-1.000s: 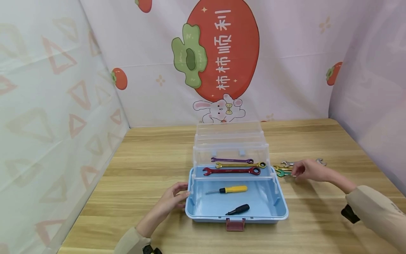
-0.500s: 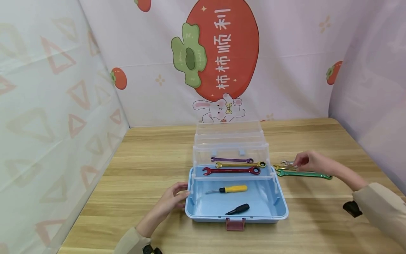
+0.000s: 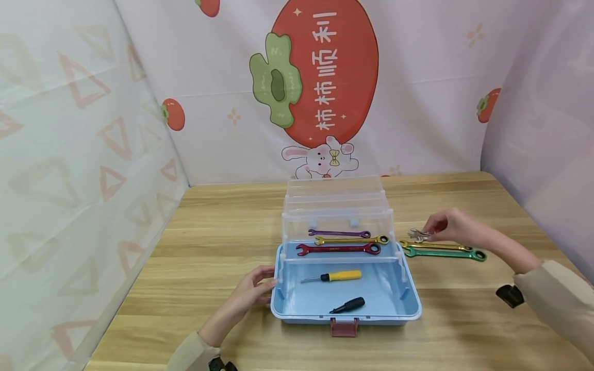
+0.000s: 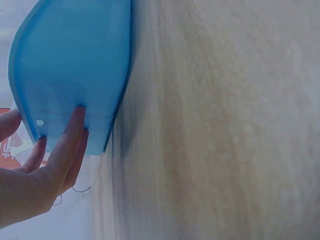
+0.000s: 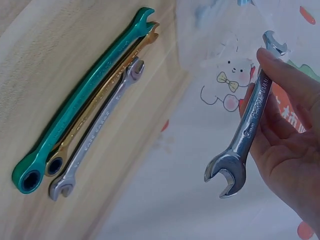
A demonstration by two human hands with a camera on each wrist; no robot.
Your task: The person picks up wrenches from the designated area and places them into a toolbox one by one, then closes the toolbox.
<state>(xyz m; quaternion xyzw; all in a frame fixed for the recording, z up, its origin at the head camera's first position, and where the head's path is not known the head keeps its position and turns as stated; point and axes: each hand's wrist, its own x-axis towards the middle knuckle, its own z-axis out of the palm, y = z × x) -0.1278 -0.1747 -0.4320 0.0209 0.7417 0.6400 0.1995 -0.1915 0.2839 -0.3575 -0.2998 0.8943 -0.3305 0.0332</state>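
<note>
My right hand (image 3: 452,226) pinches a shiny silver double open-ended wrench (image 5: 250,115) between thumb and fingers, above the table at the right. Below it lie a green ratchet wrench (image 5: 80,100), a gold ratchet wrench (image 5: 92,102) and a second silver open-ended wrench (image 5: 95,135), side by side. My left hand (image 3: 250,291) rests against the left side of a light blue toolbox (image 3: 394,306); in the left wrist view its fingertips touch the outer wall, with the thumb at the rim.
The toolbox stands with its clear lid (image 3: 334,201) raised. Purple (image 3: 340,234), gold (image 3: 351,240) and red (image 3: 339,249) wrenches lie in its upper tray. On its floor are a yellow screwdriver (image 3: 344,276) and a black-handled screwdriver (image 3: 349,305). A printed cloth wall (image 3: 223,139) closes the back.
My right hand has moved from the green wrench back to the silver ones and lifted one off the table. The green and gold wrenches now show fully. My left hand stays put.
</note>
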